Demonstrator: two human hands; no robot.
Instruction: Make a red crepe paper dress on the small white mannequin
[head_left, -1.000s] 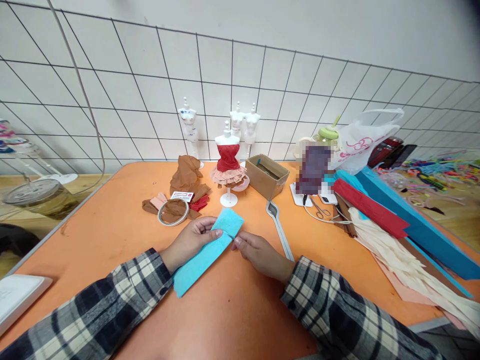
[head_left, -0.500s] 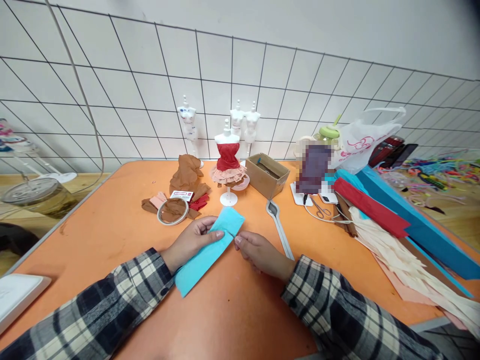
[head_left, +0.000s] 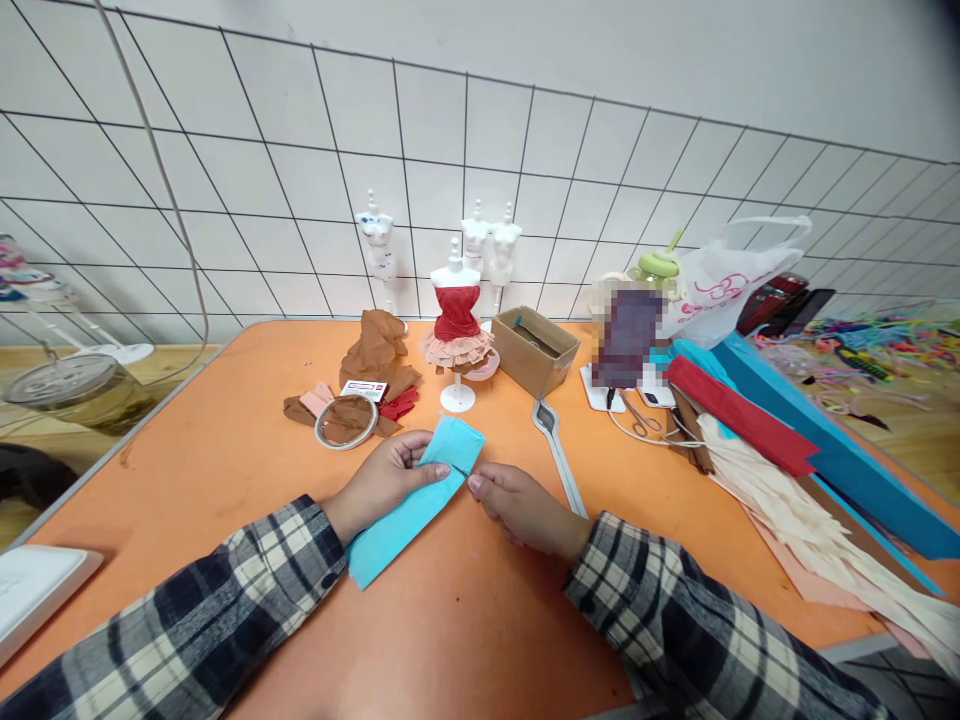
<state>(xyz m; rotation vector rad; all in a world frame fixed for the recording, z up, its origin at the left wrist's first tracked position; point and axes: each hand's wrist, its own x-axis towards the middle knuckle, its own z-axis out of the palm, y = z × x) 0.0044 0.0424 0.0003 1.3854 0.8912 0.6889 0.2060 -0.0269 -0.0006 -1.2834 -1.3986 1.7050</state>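
Note:
My left hand is closed on a folded strip of light blue crepe paper, thumb on top and fingers beneath. The strip slants from near my left cuff up toward the mini dress form. At its right edge my right hand is closed in a pinch on a thin dark tool, whose tip lies across the paper near my left thumb. Most of that tool is hidden by the fingers, so its kind is unclear. Beyond the paper stands a white mini dress form in a red bodice and ruffled pink skirt.
Brown crepe scraps, a tape roll and a small white box lie left of the form. To its right are a cardboard box, a grey strap-like item, scissors, a phone and crepe sheets.
The far end of the blue paper has shifted slightly left and lower, and the thin tool's tip shows more plainly across it. Both hands stay nearly in place.

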